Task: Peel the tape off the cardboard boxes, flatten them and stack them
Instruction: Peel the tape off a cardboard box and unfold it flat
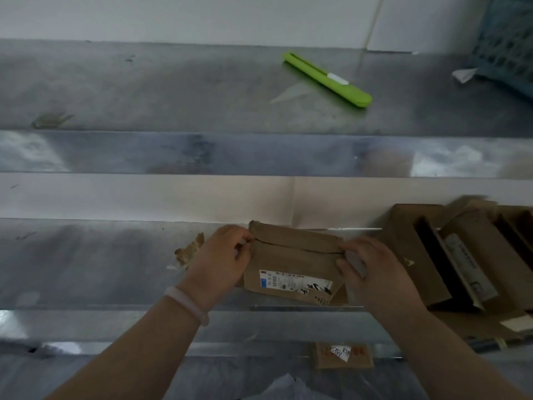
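While between both hands (220, 258) (373, 274), cardboard box (291, 255)

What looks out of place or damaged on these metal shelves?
A torn cardboard scrap lies loose on the lower shelf beside the left hand, and a strip of clear tape lies on the upper shelf near the green cutter. Both look like leftovers from peeling.

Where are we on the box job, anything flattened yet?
Done: opened boxes lean in a pile at right, open ends showing; not fully flat. A torn scrap lies by the left hand. In hand: it and the right hand grip the ends of a labelled box, not yet flat. Left: flatten it, stack everything. The green cutter lies on the upper shelf.
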`<state>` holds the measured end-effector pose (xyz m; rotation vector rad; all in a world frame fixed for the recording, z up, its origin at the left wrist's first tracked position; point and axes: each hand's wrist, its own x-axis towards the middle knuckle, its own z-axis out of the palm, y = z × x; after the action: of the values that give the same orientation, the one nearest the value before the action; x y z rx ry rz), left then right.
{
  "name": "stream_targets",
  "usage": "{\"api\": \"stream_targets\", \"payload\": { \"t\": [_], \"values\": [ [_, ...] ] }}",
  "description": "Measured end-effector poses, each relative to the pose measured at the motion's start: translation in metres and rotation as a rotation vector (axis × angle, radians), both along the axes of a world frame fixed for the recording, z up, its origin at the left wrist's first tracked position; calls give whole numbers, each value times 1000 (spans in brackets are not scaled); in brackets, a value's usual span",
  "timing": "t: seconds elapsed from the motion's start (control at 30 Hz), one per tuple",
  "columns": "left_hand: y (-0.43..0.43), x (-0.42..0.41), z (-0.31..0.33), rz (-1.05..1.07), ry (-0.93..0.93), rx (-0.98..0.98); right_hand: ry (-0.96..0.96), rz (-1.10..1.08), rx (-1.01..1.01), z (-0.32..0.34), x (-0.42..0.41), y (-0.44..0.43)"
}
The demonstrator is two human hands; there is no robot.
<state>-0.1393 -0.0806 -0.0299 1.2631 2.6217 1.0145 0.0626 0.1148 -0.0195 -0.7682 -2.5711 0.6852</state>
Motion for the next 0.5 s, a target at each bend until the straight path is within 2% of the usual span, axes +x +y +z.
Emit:
{"api": "stream_targets", "payload": {
  "t": [0.33,0.5],
  "values": [
    [8,15,13,-15,-79,-118,-195,94,-142,15,-4,2],
    [13,15,17,28,3,-153,-148,104,-144,13,-4,1]
  ]
}}
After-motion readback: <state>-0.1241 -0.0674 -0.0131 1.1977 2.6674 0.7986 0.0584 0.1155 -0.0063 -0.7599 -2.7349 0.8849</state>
